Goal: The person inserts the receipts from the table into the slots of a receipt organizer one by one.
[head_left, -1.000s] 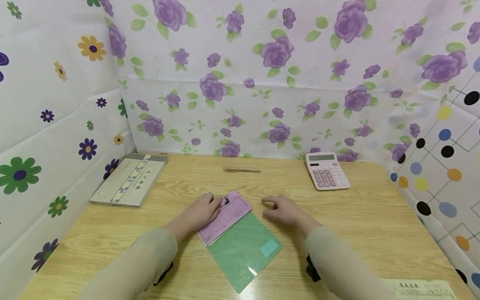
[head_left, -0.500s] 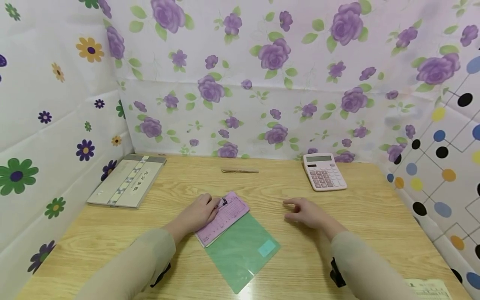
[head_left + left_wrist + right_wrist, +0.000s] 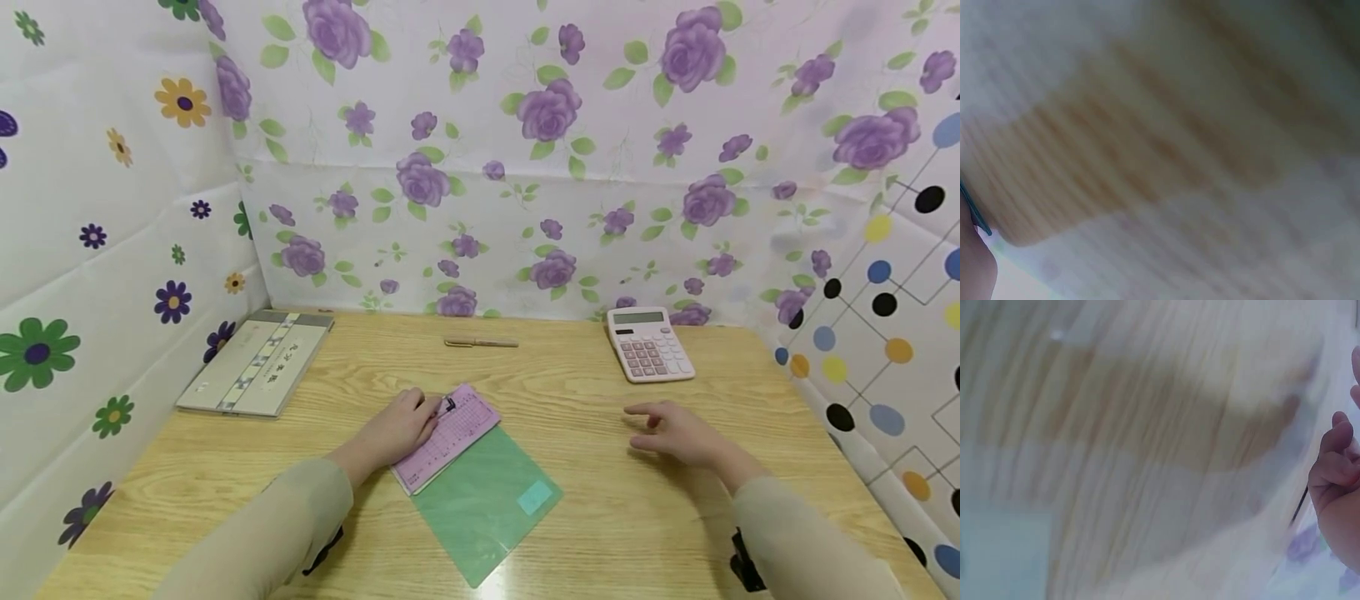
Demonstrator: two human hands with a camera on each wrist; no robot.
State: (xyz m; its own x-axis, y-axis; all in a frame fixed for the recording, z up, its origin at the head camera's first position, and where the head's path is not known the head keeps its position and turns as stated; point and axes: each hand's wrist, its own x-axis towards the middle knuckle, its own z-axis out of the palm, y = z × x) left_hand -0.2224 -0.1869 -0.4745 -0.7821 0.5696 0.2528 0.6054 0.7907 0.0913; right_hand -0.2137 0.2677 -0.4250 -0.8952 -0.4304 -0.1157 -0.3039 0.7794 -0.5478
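My left hand (image 3: 397,427) holds the upper left edge of a thin purple card-like piece with a printed grid (image 3: 453,435). A small black mark or clip shows beside the fingertips, and the hand hides part of that edge. Beneath the card lies a translucent green plastic folder (image 3: 480,508) with a light blue label. My right hand (image 3: 678,432) hovers over the table at the right, holding nothing, its index finger and thumb apart. In the right wrist view, the right hand (image 3: 1338,469) shows loosely bent fingers. The left wrist view catches only a sliver of the left hand (image 3: 975,269).
A pink calculator (image 3: 649,346) lies at the back right. A tan pen (image 3: 482,342) lies near the back wall. At the back left is a grey-beige notebook (image 3: 258,362) with a patterned band. Flower-printed cloth walls bound the wooden table (image 3: 585,542).
My right hand has moved to the right, away from the folder's edge and across the table. The left hand stays on the purple card.
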